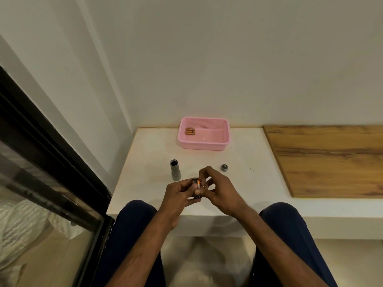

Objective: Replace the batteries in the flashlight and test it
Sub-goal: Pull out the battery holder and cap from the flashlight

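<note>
Both forearms converge; left hand (178, 193) fingers grip battery holder (196, 188), right hand (217, 188) fingers pinch its battery.

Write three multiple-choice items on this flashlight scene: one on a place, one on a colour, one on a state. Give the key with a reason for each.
1. Where do the spare batteries lie?
A. In the left part of the basket
B. On the wooden board
C. Beside the end cap

2. What colour is the basket?
A. Blue
B. Pink
C. White

3. How is the flashlight body on the white ledge?
A. Capped and lying flat
B. Held in the right hand
C. Standing, open end up, untouched

Key:
1 A: the batteries rest against the basket's left side.
2 B: its walls and floor are pink.
3 C: the dark open mouth faces up, the end cap sits apart, and the left hand and right hand hold a battery holder instead.
</note>
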